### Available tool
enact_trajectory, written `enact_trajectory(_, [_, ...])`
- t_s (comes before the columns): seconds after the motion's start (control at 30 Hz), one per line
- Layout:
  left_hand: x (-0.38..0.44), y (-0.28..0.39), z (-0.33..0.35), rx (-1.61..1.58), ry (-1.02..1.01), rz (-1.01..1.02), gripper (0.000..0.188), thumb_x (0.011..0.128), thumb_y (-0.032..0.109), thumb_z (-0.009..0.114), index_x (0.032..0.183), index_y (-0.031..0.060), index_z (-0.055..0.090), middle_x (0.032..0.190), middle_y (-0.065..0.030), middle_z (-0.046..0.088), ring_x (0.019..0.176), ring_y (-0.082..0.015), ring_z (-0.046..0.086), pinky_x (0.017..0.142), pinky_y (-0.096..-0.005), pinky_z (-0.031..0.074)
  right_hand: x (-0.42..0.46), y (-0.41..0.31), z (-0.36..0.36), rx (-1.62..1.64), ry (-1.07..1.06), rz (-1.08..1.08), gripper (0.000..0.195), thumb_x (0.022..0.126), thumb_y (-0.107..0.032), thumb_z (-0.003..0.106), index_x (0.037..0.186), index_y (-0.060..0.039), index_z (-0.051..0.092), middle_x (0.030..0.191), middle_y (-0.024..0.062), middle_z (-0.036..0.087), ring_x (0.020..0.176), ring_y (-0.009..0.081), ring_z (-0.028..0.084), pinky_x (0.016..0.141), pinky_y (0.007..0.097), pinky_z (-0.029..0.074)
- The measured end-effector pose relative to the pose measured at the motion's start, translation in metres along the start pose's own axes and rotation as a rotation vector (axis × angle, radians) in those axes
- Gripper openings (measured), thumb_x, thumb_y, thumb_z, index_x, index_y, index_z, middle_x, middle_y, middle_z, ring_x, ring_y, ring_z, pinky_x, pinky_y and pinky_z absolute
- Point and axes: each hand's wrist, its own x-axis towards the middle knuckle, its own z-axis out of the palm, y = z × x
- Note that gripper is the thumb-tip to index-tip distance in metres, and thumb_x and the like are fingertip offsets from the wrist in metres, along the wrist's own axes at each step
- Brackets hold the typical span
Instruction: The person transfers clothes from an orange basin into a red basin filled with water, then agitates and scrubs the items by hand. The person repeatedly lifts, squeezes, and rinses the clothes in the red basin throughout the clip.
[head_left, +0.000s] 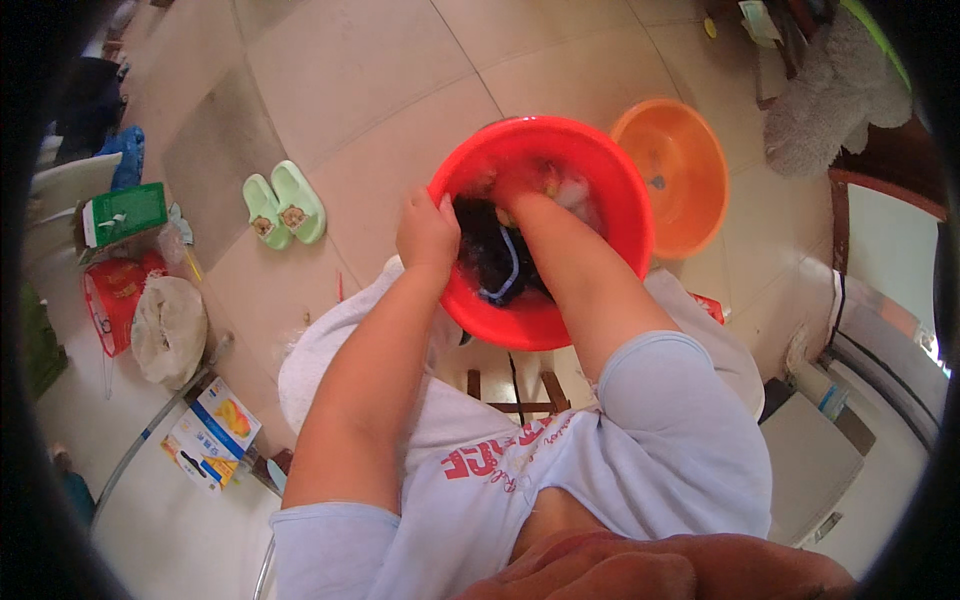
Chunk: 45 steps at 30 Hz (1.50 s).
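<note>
A red plastic basin (540, 330) with wet fabric in it stands between the knees. My left hand (427, 229) grips the basin's left rim, thumb on the inner side. Inside the basin, my right hand (516, 196) is down among the wet items, blurred, so its fingers and what they touch are hard to make out. Dark cloth (480, 225) with a light blue cord or trim (514, 259) lies in the left part of the basin. Paler, whitish material (574, 193) shows near the far right side.
An orange basin (716, 180) stands beside the red one, to its right. Pale green slippers (298, 202) lie on the tiled floor at left. Further left are a green box (131, 214), a red bag (112, 300) and a whitish plastic bag (171, 330). A grey plush item (817, 105) is at upper right.
</note>
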Motion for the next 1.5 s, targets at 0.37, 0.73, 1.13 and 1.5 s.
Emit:
enact_trajectory(0.37, [-0.004,0.001,0.0,-0.008,-0.002,-0.025,0.031,0.09,0.031,0.055,0.104,0.0037,0.049,0.103,-0.0191,0.058,0.09,-0.0401,0.06,0.074,-0.0496,0.049,-0.093,0.058,-0.02,0.356,0.251,0.037,0.062,0.08,-0.049,0.063,0.126,-0.0111,0.05,0.11,0.0214,0.062,0.102,0.0373,0.059,0.089,0.0438,0.046])
enact_trajectory(0.73, [-0.002,0.004,-0.007,-0.004,-0.019,-0.013,0.034,0.09,0.031,0.054,0.108,0.003,0.049,0.103,-0.0215,0.058,0.091,-0.0411,0.059,0.076,-0.0492,0.049,-0.12,0.039,0.057,0.158,0.014,-0.085,0.06,0.068,-0.042,0.075,0.113,-0.0057,0.058,0.097,0.0193,0.066,0.089,0.038,0.064,0.078,0.0425,0.052])
enact_trajectory(1.13, [-0.002,-0.003,0.003,-0.012,0.019,0.032,0.033,0.09,0.031,0.054,0.108,0.0033,0.049,0.104,-0.0217,0.057,0.093,-0.0417,0.058,0.077,-0.0494,0.048,-0.033,-0.014,-0.012,-0.096,0.161,-0.322,0.027,0.074,-0.024,0.058,0.093,-0.0086,0.069,0.1,0.0143,0.067,0.094,0.0307,0.063,0.083,0.0408,0.049])
enact_trajectory(1.5, [-0.001,0.001,-0.003,-0.032,0.005,-0.012,0.031,0.089,0.031,0.054,0.105,0.0047,0.05,0.102,-0.021,0.059,0.093,-0.0415,0.059,0.077,-0.0496,0.048,-0.097,0.038,-0.028,0.037,-0.053,0.181,0.073,0.064,-0.045,0.077,0.124,-0.0108,0.053,0.131,0.0201,0.045,0.125,0.0333,0.04,0.097,0.0418,0.041])
